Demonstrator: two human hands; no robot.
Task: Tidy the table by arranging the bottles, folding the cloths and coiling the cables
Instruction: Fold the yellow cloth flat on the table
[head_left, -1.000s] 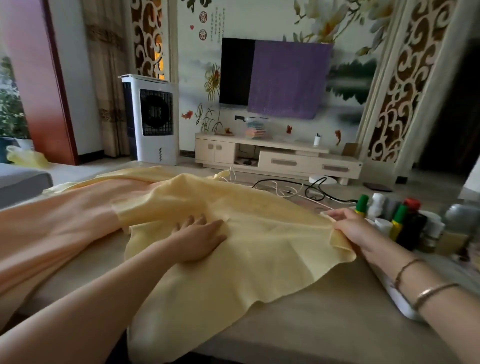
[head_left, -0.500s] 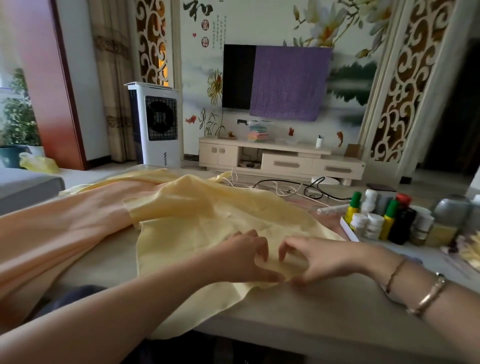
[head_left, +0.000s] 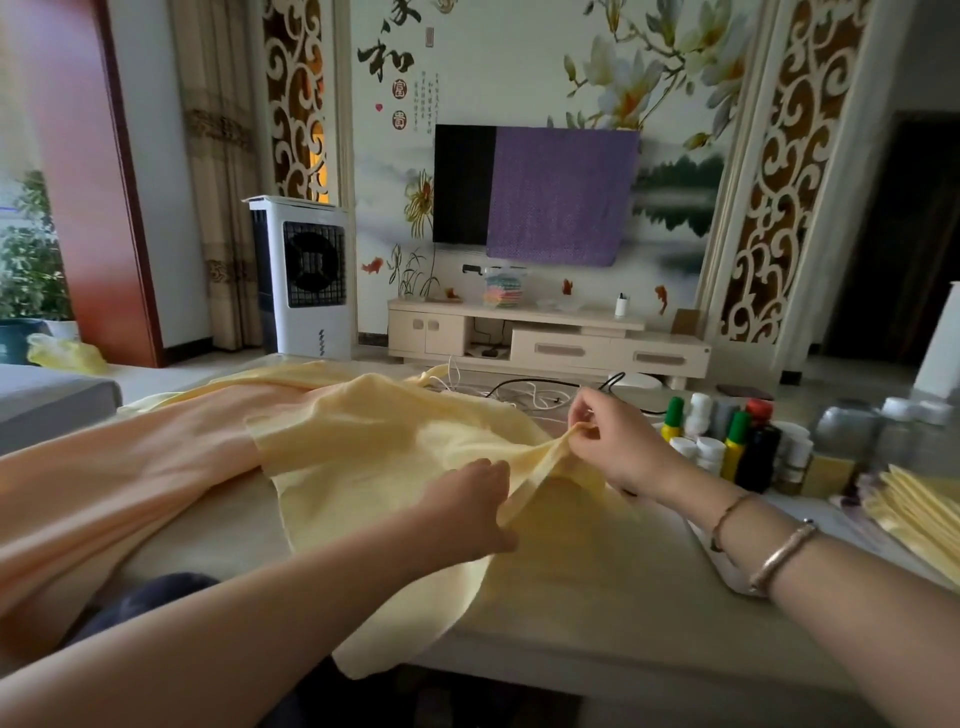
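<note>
1. Far left, a peach cloth (head_left: 119, 467) sprawls over the worktop's left side and spills off the near-left edge.
2. Overlapping its right edge lies the yellow cloth (head_left: 384, 447), spread across the middle of the worktop (head_left: 597, 623), with one flap hanging over the near edge.
3. Here's the left hand (head_left: 470, 506), knuckles up, fingers curled down onto the yellow cloth, gripping a raised fold near the middle of the worktop.
4. That fold runs taut, up and to the right, like a little ridge between the two hands.
5. At its top end, the right hand (head_left: 618, 447) pinches the fabric between thumb and fingertips, lifted clear of the surface; bracelets sit on that wrist.
6. Behind the hands, toward the far edge, white and black cables (head_left: 524, 392) lie tangled and loose.
7. Right of the right hand, a cluster of bottles (head_left: 727, 441) stands upright: green-capped yellow ones, white tubs, a dark bottle with a red cap.
8. Further right along the right edge sit clear jars (head_left: 852, 431), blurred.
9. At the far right, a stack of folded yellow cloths (head_left: 919, 514) rests on the worktop.
</note>
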